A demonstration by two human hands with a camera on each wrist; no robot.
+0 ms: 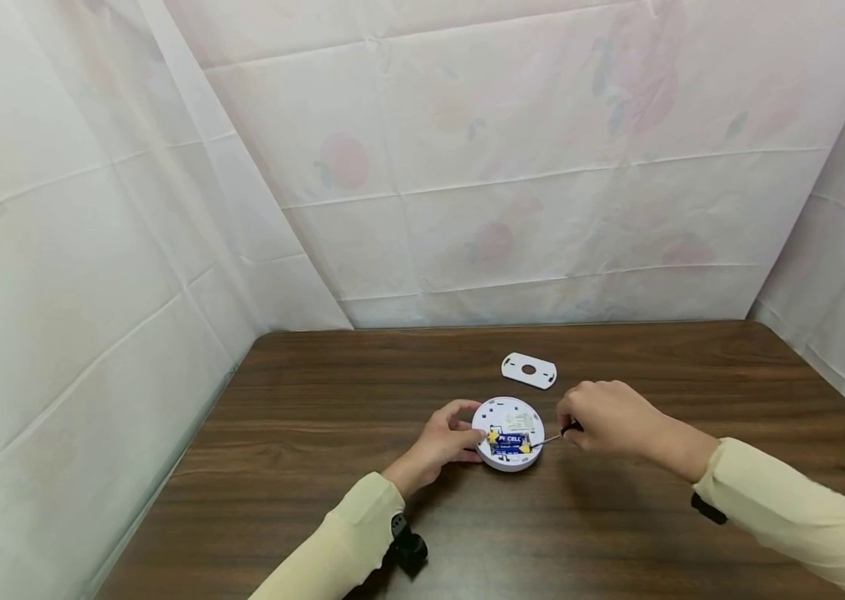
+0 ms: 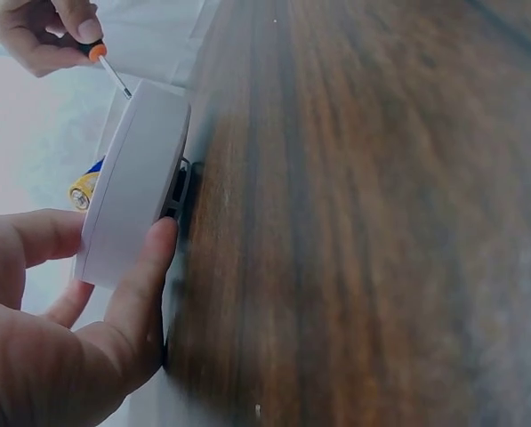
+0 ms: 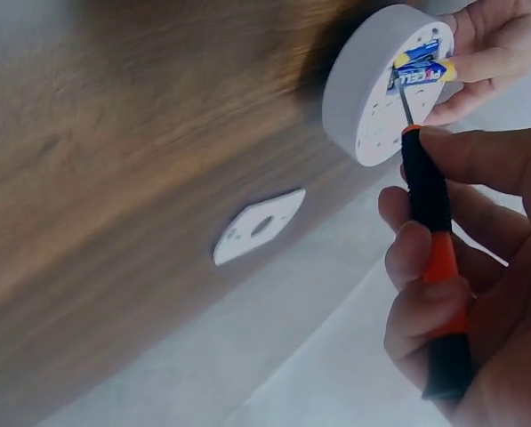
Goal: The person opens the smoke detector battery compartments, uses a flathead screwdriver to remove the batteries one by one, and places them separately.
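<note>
Mid-desk lies the round white plastic detector (image 1: 507, 433), gripped at its left rim by the left hand (image 1: 443, 442). The right hand (image 1: 606, 417) clasps a black-and-orange screwdriver (image 3: 434, 267), tip at the blue-and-yellow batteries (image 1: 509, 441). Hard prying could flick one out.

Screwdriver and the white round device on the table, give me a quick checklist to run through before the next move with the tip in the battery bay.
1. Left hand steadies the round device: ok, fingers grip its rim.
2. Right hand has a firm hold on the screwdriver: ok, fingers are wrapped round the black and orange handle.
3. Tip sits at the batteries: ok, it reaches the bay's right end.
4. Device lies flat on the table: ok in the head view.
5. Tip is seated under a battery end: cannot tell, too small to see.
6. Mounting plate is out of the way: ok, it lies apart, behind the device.
</note>
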